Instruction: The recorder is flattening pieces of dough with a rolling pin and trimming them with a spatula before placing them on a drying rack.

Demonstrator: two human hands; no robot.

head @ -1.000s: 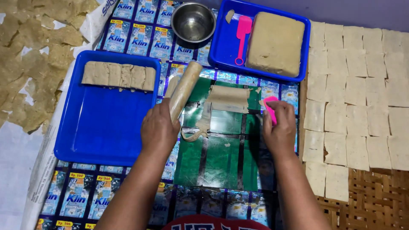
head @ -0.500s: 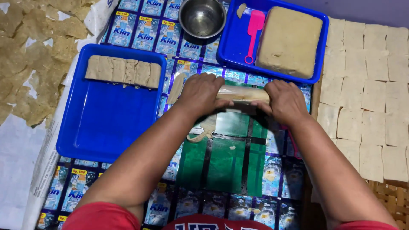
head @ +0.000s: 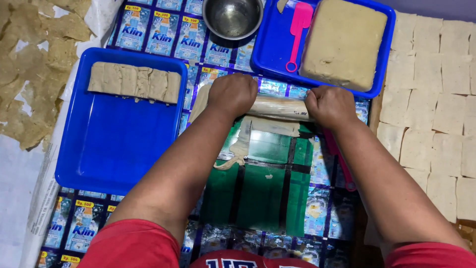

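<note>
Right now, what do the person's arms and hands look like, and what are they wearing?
Both arms are bare from the wrist up past the elbow. The left hand and right hand wear no gloves, and no rings, watch or bracelets show. Short red sleeves show at the bottom edge on both sides, part of a red shirt with printing on the chest.

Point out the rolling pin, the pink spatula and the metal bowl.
rolling pin [head: 280, 105], head view, on its bare middle between the two hands.
pink spatula [head: 300, 20], head view, on the upper handle below the blade.
metal bowl [head: 232, 17], head view, on its inner bottom.
</note>
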